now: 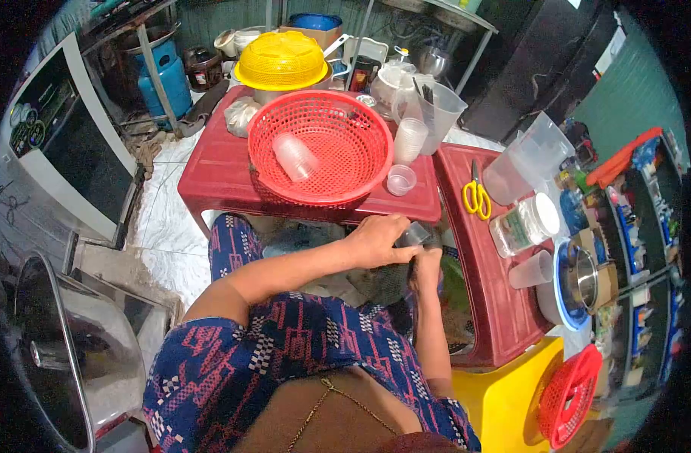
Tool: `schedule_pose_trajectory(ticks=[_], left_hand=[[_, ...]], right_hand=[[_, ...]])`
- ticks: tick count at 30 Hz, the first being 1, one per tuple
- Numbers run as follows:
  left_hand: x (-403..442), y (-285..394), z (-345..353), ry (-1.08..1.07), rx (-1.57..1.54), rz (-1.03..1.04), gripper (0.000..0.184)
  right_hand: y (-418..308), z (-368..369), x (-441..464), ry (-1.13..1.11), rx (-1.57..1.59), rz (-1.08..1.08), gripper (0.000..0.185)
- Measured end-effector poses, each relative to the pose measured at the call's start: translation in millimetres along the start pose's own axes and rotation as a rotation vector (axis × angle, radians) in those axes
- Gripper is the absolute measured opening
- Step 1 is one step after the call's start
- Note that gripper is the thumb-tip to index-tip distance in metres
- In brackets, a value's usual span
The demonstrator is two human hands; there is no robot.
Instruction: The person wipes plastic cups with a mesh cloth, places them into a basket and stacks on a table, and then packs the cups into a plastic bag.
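Note:
My left hand (379,240) reaches in from the left, its fingers closed on a small clear plastic cup (414,235) just beyond the table edge. Close beside it, my right hand (427,266) is closed too; what is in its fingers is hidden. Both hands are low, in the gap between two red tables. A red colander (320,187) stands on the table ahead, with a stack of clear plastic cups (293,157) lying inside. Next to the colander are a small clear cup (401,180) and an upright stack of cups (410,140).
On the right table (504,332) lie yellow-handled scissors (476,198), a white-lidded jar (521,225), a clear cup (531,270) and a clear pitcher (523,162). A yellow colander (283,60) sits at the back. A yellow stool (504,392) is at lower right.

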State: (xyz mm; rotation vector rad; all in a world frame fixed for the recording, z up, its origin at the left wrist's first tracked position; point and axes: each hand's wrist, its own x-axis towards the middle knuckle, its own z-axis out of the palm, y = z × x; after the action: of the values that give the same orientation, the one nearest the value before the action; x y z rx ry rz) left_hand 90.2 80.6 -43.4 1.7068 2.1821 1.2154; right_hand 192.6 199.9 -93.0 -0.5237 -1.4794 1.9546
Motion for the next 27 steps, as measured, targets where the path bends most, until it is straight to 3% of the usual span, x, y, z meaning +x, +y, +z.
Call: schedule_pose_trajectory(ticks=[4, 7, 9, 13, 19, 22, 26, 27], left_hand=[[-0.9, -9.8, 8.9, 0.039, -0.062, 0.09, 0.047], [-2.5, -7.5, 12.4, 0.045, -0.125, -0.008, 0.046], [1.7, -3.7, 7.8, -0.089, -0.11, -0.103, 0.043], [16.4, 13.8, -8.1, -0.06, 0.042, -0.007, 0.039], [74.1, -0.8, -44.6, -0.085, 0.254, 0.003, 0.044], [108.0, -13.9, -58.4, -0.041, 0.421, 0.052, 0.026], [139.4, -31.9, -63.0, -0.071, 0.533, 0.081, 0.015], [144.3, -40.6, -59.1, -0.075, 0.531, 0.087, 0.015]], right_hand=[[3.3, -0.3, -4.4, 0.001, -0.001, 0.093, 0.036], [-1.7, -5.2, -2.8, 0.036, -0.555, -0.248, 0.034], [4.0, -9.5, -1.2, 0.033, -0.471, -0.302, 0.033], [5.4, -10.8, -0.6, 0.131, -0.26, -0.45, 0.031], [-4.2, -42.8, -16.0, 0.382, -0.219, -0.395, 0.023], [29.0, -67.6, -25.6, 0.254, -0.38, -0.206, 0.027], [80.4, -90.5, -33.9, 0.085, -0.576, -0.178, 0.033], [82.2, -87.3, -35.3, 0.085, -0.745, -0.268, 0.036]])
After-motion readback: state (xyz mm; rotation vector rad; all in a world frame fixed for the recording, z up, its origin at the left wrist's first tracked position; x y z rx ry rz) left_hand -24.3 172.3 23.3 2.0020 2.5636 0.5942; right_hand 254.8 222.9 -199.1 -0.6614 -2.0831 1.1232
